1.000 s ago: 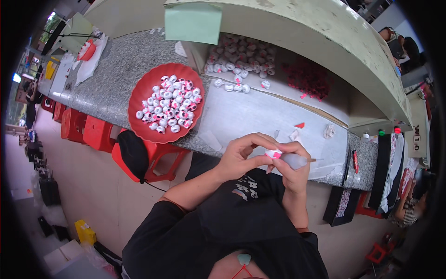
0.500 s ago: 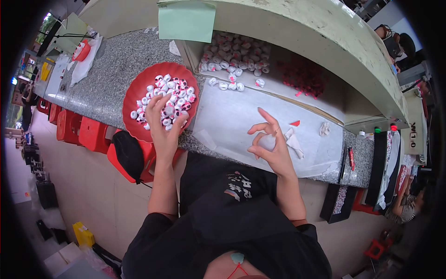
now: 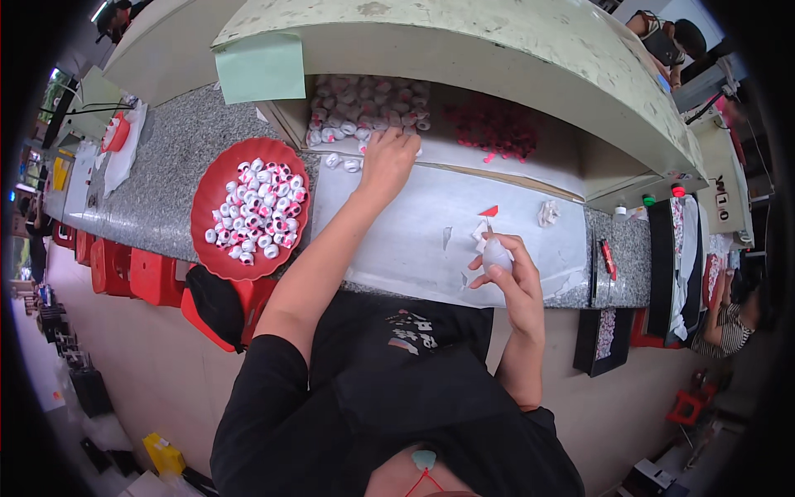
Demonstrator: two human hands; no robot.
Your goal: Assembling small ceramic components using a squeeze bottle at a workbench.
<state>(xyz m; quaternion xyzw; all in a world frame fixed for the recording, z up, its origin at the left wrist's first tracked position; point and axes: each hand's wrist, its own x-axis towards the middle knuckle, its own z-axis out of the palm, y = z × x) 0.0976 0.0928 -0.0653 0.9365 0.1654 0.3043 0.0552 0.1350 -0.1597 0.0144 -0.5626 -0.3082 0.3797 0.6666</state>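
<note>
The small white piece [image 3: 497,253] is sitting pinched in the right hand [image 3: 515,282] at about 3 o'clock, while the left hand [image 3: 387,161] is reaching, fingers curled, into the white pile [image 3: 364,108] at 12. Probably best grabbing just one, slowly.

Left hand [image 3: 387,161] fingertips buried among small white pieces [image 3: 364,112] under shelf [image 3: 464,50]; whether it grips one, cannot tell. Far part of white pile lost in shelf shadow. Red pieces [image 3: 497,128] further right dim, shapes unreadable. Right hand [image 3: 509,277] covers lower part of small white object [image 3: 497,253]; kind unclear. Crumpled whitish bit [image 3: 547,214] on work surface too small to identify. Person [image 3: 733,302] at right edge cut off by dark fisheye rim.
</note>
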